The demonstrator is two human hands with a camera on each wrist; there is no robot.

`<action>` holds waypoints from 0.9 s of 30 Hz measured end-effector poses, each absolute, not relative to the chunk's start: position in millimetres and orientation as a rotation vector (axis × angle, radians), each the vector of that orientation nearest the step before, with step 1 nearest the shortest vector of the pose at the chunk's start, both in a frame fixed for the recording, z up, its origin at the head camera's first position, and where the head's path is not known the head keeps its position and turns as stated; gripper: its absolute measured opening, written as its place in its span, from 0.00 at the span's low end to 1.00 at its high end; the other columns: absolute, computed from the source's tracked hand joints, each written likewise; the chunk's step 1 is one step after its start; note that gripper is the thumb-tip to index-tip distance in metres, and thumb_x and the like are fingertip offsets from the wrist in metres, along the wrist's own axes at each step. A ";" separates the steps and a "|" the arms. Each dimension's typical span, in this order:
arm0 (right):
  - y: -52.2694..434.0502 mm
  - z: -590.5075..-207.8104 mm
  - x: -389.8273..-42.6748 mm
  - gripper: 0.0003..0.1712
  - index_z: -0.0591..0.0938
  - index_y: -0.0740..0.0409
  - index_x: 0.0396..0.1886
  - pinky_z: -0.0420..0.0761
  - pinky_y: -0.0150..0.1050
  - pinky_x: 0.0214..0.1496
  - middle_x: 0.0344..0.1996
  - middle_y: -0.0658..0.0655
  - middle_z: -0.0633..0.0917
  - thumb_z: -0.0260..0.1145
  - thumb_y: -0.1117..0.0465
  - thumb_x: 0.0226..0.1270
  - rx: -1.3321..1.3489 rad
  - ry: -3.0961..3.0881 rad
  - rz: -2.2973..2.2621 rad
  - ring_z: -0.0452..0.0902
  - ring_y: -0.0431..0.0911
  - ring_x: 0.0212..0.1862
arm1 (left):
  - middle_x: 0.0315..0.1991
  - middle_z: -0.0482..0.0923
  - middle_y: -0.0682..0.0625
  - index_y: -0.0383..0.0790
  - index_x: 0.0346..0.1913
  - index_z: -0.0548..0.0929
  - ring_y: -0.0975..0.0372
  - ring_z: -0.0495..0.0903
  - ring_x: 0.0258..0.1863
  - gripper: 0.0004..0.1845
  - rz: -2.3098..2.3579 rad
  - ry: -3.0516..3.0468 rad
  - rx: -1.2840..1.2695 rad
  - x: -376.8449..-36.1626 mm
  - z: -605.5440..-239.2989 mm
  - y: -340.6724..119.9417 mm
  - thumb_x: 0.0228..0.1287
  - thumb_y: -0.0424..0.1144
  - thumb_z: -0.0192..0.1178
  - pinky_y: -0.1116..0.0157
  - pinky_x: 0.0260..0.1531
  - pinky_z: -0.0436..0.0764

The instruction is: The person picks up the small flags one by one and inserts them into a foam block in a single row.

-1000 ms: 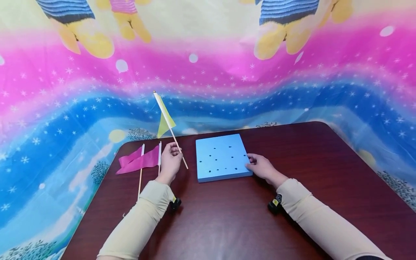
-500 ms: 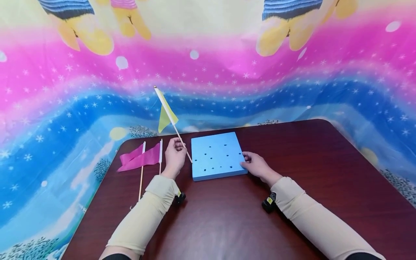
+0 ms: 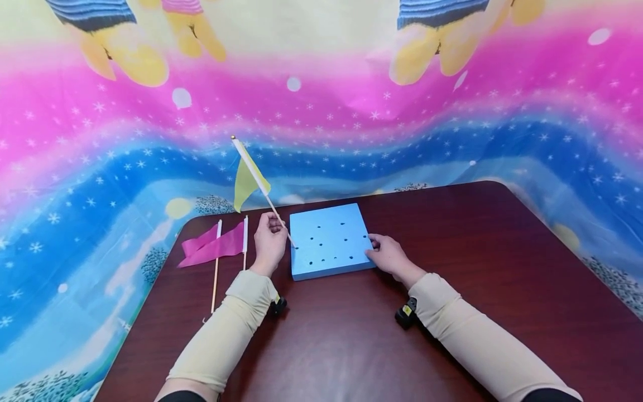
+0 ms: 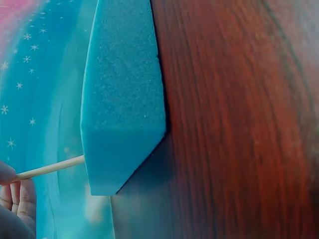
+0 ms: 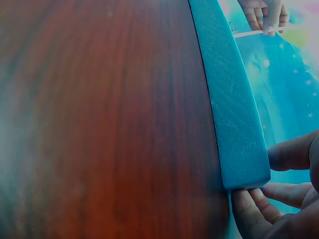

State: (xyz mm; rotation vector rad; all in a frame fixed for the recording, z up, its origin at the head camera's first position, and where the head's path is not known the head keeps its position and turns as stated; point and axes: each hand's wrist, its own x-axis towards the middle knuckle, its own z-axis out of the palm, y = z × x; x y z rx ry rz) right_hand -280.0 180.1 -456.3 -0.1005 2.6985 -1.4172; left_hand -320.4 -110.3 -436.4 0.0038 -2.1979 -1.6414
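Observation:
My left hand (image 3: pixel 270 241) pinches the stick of a yellow flag (image 3: pixel 251 173), which leans with its top to the left. The stick's lower end meets the top of a blue foam block (image 3: pixel 329 241) at a hole by its left edge; whether it has entered I cannot tell. In the left wrist view the wooden stick (image 4: pixel 52 167) runs from my fingertips to the block's upper face. My right hand (image 3: pixel 390 257) grips the block's right side, thumb on top and fingers (image 5: pixel 249 209) against the side. Several small dark holes dot the block.
Two pink flags (image 3: pixel 231 241) on sticks lie to the left of my left hand, partly behind it. The dark brown table (image 3: pixel 341 340) carries everything. A printed cloth (image 3: pixel 321 123) hangs behind its far edge.
The yellow flag's lower end has come from beside the block onto its left edge. The block and right hand have shifted slightly left in view.

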 end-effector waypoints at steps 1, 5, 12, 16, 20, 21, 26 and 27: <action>179.9 -455.8 -279.8 0.32 0.66 0.72 0.75 0.76 0.53 0.62 0.57 0.69 0.76 0.62 0.67 0.75 -0.097 2.697 -1.419 0.72 0.58 0.57 | 0.45 0.81 0.37 0.34 0.51 0.75 0.53 0.81 0.45 0.14 -1.640 -2.202 0.004 -320.4 -436.9 -110.2 0.65 0.21 0.57 0.62 0.46 0.81; 180.3 -454.8 -279.2 0.33 0.66 0.72 0.75 0.76 0.54 0.63 0.59 0.70 0.75 0.62 0.67 0.75 -0.093 2.689 -1.418 0.71 0.59 0.59 | 0.45 0.81 0.36 0.34 0.51 0.75 0.52 0.81 0.45 0.14 -1.630 -2.215 0.004 -319.6 -439.0 -108.2 0.65 0.21 0.57 0.63 0.45 0.81; 179.9 -453.8 -278.4 0.32 0.66 0.73 0.75 0.75 0.54 0.64 0.59 0.70 0.76 0.62 0.67 0.75 -0.094 2.686 -1.426 0.71 0.59 0.59 | 0.42 0.81 0.38 0.34 0.49 0.76 0.51 0.81 0.43 0.13 -1.564 -2.288 -0.054 -314.9 -441.7 -105.8 0.64 0.21 0.58 0.60 0.45 0.81; 179.0 -454.1 -277.8 0.32 0.66 0.73 0.75 0.76 0.53 0.62 0.57 0.69 0.76 0.62 0.67 0.75 -0.087 2.682 -1.427 0.71 0.59 0.57 | 0.42 0.81 0.38 0.35 0.47 0.76 0.51 0.81 0.43 0.12 -1.518 -2.345 -0.100 -312.8 -443.4 -107.0 0.64 0.20 0.59 0.57 0.44 0.82; 178.5 -453.9 -277.2 0.33 0.66 0.73 0.75 0.76 0.52 0.61 0.57 0.69 0.75 0.62 0.67 0.75 -0.081 2.688 -1.429 0.72 0.58 0.56 | 0.41 0.81 0.38 0.34 0.46 0.75 0.50 0.81 0.42 0.12 -1.488 -2.375 -0.137 -313.0 -442.0 -108.2 0.63 0.20 0.59 0.58 0.43 0.82; 178.4 -453.9 -277.2 0.33 0.66 0.73 0.75 0.76 0.53 0.61 0.57 0.69 0.76 0.62 0.67 0.75 -0.082 2.691 -1.430 0.72 0.58 0.55 | 0.41 0.81 0.38 0.34 0.46 0.76 0.51 0.81 0.42 0.12 -1.479 -2.377 -0.148 -313.5 -441.5 -108.3 0.62 0.20 0.58 0.59 0.43 0.82; 178.9 -454.2 -277.2 0.33 0.66 0.73 0.75 0.76 0.53 0.62 0.57 0.69 0.75 0.62 0.67 0.75 -0.082 2.692 -1.437 0.71 0.59 0.57 | 0.40 0.82 0.37 0.32 0.47 0.76 0.51 0.81 0.40 0.13 -1.451 -2.391 -0.192 -314.8 -440.4 -107.8 0.62 0.20 0.58 0.61 0.41 0.81; 179.1 -454.5 -277.2 0.33 0.66 0.72 0.75 0.76 0.54 0.63 0.57 0.69 0.75 0.62 0.67 0.75 -0.081 2.689 -1.438 0.71 0.59 0.57 | 0.40 0.82 0.37 0.31 0.47 0.76 0.51 0.81 0.40 0.13 -1.449 -2.393 -0.196 -314.8 -440.6 -107.7 0.61 0.20 0.58 0.61 0.41 0.81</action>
